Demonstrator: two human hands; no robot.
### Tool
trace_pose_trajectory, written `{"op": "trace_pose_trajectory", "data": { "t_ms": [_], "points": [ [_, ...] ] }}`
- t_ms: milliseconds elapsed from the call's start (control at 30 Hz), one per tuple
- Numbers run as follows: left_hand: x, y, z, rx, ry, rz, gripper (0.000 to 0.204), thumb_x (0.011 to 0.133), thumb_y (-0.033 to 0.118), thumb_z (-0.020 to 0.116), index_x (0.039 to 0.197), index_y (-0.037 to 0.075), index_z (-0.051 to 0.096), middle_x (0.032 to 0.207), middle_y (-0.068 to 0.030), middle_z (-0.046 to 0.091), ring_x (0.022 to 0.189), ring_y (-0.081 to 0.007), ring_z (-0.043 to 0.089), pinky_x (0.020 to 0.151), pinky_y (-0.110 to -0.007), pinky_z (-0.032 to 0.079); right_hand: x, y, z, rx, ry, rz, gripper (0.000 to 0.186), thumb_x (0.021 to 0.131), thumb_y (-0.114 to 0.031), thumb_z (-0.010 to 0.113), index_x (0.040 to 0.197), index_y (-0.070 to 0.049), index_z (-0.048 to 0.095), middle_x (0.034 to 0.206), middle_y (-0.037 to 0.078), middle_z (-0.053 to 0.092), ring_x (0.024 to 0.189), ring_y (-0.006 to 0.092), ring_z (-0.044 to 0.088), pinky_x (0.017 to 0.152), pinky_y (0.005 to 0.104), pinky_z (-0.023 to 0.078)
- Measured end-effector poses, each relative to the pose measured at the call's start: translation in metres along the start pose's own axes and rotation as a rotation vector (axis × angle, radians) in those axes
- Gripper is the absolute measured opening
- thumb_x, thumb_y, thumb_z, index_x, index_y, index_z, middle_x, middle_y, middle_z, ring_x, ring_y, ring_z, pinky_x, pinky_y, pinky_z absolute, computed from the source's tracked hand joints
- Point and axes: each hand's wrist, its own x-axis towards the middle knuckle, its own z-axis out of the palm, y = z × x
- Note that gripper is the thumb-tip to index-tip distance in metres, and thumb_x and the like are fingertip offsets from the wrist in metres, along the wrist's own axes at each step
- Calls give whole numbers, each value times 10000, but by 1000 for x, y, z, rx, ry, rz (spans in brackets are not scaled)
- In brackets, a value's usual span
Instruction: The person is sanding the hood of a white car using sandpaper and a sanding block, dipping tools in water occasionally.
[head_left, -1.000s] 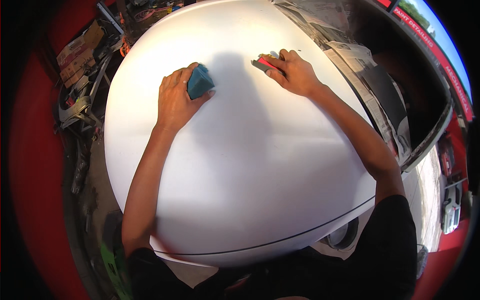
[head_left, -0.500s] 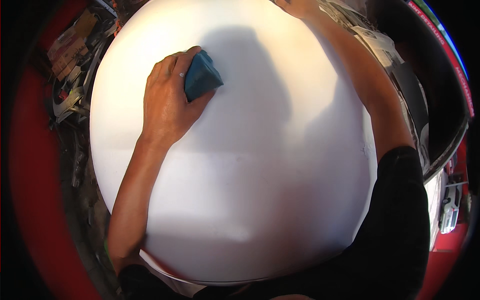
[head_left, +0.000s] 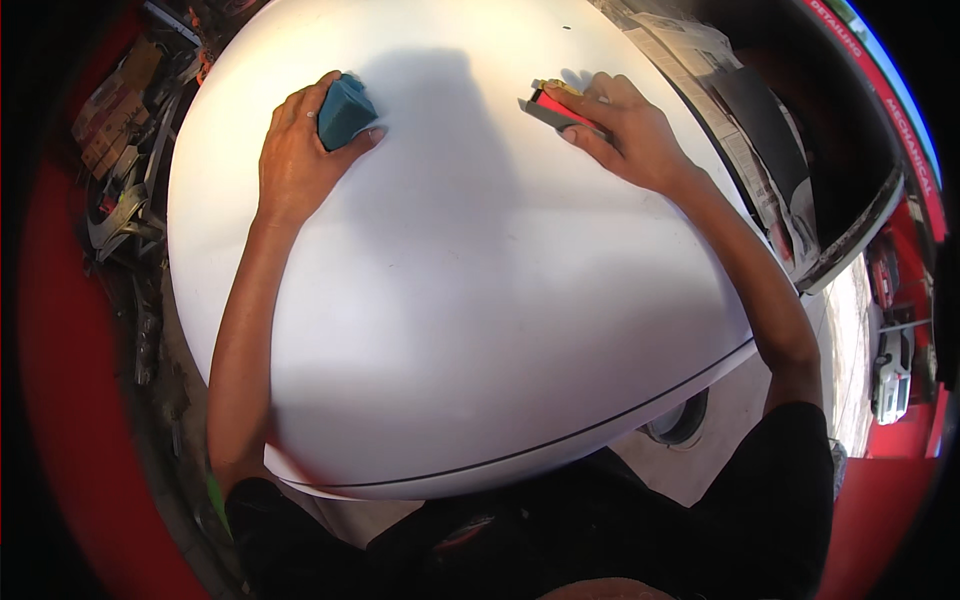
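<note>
A white car panel (head_left: 470, 320) fills the middle of the view, with a thin dark line along its near edge. My left hand (head_left: 300, 150) is wrapped around a teal foam block (head_left: 345, 112), which rests on the panel's upper left part. Across from it, my right hand (head_left: 635, 135) grips a flat sanding block (head_left: 560, 105) of dark grey and red with a yellowish top, against the panel's upper right part. A shadow falls between the two hands.
Cardboard (head_left: 120, 110) and piled metal parts (head_left: 130, 210) lie to the left. Newspaper masking (head_left: 690, 70) borders the car's dark opening (head_left: 840, 150) at right. A dark round object (head_left: 680, 420) shows below the panel. A white vehicle (head_left: 890, 375) stands at far right, near red walls.
My right hand reached to the far top edge half a second ago and is now back lower on the panel with its block. My left hand has shifted left and upward, still holding the foam.
</note>
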Motion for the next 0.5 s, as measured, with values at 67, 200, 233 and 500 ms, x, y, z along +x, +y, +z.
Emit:
{"op": "trace_pose_trajectory", "data": {
  "t_ms": [67,200,233,500],
  "points": [
    [-1,2,1,15,-29,-10,763,829,362,864,1488,173,528,1403,-86,586,1324,-265,559,1100,-420,502,-43,2,-15,56,-32,-38,459,997,-428,627,1432,-282,642,1027,97,565,975,253,585,802,394,544],
    [2,1,5,60,-43,55,711,843,291,845,1472,152,544,1379,-85,601,1305,-268,571,1072,-415,515,-32,31,-5,168,-46,-130,489,978,-393,671,1442,-244,640,953,87,527,863,206,566,742,331,511],
    [3,0,6,73,-43,102,697,840,260,844,1463,146,554,1370,-83,607,1299,-270,575,1065,-413,517,-12,48,6,122,-15,-163,491,981,-392,667,1445,-234,637,927,81,516,834,191,560,731,315,506],
    [-1,2,-6,-66,-16,54,699,793,243,883,1422,142,595,1350,-81,622,1257,-283,605,1054,-426,523,277,186,116,23,127,350,528,989,-514,558,1282,-109,728,1198,253,710,1102,402,690,948,447,546]
  ]
}}
